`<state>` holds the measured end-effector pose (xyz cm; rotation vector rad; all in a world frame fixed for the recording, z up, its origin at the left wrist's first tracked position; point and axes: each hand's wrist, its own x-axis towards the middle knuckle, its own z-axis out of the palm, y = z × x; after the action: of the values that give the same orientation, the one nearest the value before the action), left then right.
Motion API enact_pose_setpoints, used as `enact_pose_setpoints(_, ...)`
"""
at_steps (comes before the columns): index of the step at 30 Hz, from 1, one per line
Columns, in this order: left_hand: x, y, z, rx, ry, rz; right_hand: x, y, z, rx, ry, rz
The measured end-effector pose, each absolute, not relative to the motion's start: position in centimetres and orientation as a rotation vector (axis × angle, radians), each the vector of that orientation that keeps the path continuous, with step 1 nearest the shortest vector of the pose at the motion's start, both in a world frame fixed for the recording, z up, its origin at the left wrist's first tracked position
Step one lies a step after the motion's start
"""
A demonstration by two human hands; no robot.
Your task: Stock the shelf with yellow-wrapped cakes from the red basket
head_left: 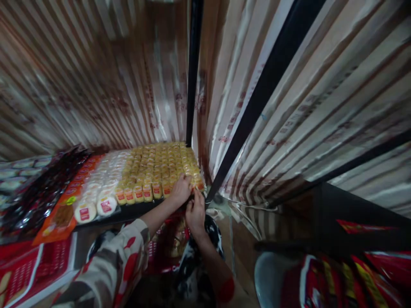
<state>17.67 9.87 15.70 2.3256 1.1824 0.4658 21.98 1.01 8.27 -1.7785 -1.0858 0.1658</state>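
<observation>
Rows of small yellow wrapped snack packets (157, 164) with red and orange labels stand packed together on a dark shelf (135, 208). At the right front corner of these rows, my left hand (182, 189) is closed, its fingertips around a yellow snack packet (199, 185). My right hand (195, 213) comes up from below, just right of the left one. Its thumb and fingers are pinched together at the same corner packet. The fingers cover part of that packet. White round wrapped packs (107, 205) lie left of the yellow rows.
Orange bags (61, 218) and dark shiny packets (41, 188) fill the shelf farther left. A black post (221, 171) stands close by my right hand. Striped plastic curtains (154, 94) hang behind. Red packages (346, 278) sit at lower right, beside a pale rounded stool-like object (269, 278).
</observation>
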Motion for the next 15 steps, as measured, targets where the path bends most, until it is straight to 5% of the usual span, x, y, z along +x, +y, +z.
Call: enact_pose_setpoints(15,17.1,8.4,14.7,2.388,1.27,0.546,21.6,1.0,7.5,-1.775,-1.276,-0.013)
